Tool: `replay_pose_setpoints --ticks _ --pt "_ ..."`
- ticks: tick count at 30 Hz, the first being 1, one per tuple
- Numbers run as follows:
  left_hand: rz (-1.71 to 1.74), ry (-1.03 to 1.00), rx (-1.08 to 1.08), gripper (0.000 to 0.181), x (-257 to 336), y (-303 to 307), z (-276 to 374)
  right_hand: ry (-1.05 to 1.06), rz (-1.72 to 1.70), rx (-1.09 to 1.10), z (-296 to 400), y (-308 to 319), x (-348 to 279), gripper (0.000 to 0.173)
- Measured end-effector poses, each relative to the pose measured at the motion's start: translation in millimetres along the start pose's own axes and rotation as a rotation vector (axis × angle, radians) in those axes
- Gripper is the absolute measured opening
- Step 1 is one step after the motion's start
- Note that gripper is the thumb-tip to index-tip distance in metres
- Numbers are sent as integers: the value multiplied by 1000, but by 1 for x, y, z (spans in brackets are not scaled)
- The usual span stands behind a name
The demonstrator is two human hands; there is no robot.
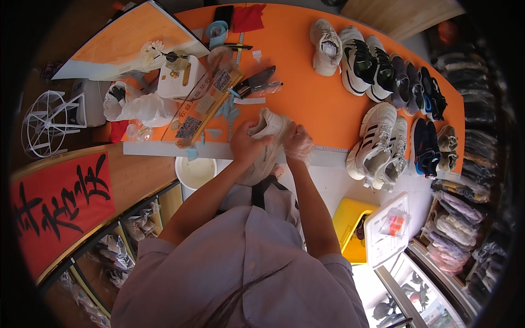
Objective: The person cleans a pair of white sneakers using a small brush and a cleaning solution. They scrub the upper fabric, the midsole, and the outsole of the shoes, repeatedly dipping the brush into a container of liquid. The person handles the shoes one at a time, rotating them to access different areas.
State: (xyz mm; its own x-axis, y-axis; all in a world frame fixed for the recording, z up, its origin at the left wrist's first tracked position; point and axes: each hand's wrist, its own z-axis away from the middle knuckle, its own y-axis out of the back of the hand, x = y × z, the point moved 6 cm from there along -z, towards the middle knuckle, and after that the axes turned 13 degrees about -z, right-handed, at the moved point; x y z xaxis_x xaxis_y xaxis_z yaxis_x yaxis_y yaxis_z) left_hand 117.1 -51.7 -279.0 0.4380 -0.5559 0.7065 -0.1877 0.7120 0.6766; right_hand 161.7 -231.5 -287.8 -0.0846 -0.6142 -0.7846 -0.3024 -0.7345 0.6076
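Note:
A white sneaker (259, 166) is held over the table's near edge, its collar opening up and away from me and small lettering on its side. My left hand (248, 143) grips it around the collar from the left. At its right side, my right hand (298, 142) is curled against the shoe, with shiny clear plastic film over the back of the hand and near the wrist. The fingertips of that hand are hidden, so what they hold is unclear. Scraps of light-blue tape (223, 110) lie just beyond the shoe on the orange tabletop (295, 86).
Several pairs of shoes (359, 61) stand along the table's right side. At the left are a tape dispenser board (209, 106), a knife (256, 82), a white box-shaped device (180, 78) and a screen (135, 41). Below sit a white bucket (196, 172) and a yellow bin (348, 229).

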Motion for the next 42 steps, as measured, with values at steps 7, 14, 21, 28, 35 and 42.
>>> replay_pose_setpoints --ticks 7,14,21,28,35,42 --pt "2 35 -15 57 -7 2 0 70 2 -28 39 0 5 35" --pt "36 57 -47 56 -2 5 -2 54 5 -86 -8 -1 -14 35" --pt "155 196 -59 63 -3 4 2 152 -147 -114 15 2 -16 32" --pt "224 226 -56 61 -29 -10 -6 105 -341 -324 67 11 -3 29" --pt "214 158 -55 59 -25 -8 -14 141 -367 -319 53 -4 1 26" --pt "218 200 -70 56 -20 -3 -7 128 -185 -266 30 -9 -8 25"
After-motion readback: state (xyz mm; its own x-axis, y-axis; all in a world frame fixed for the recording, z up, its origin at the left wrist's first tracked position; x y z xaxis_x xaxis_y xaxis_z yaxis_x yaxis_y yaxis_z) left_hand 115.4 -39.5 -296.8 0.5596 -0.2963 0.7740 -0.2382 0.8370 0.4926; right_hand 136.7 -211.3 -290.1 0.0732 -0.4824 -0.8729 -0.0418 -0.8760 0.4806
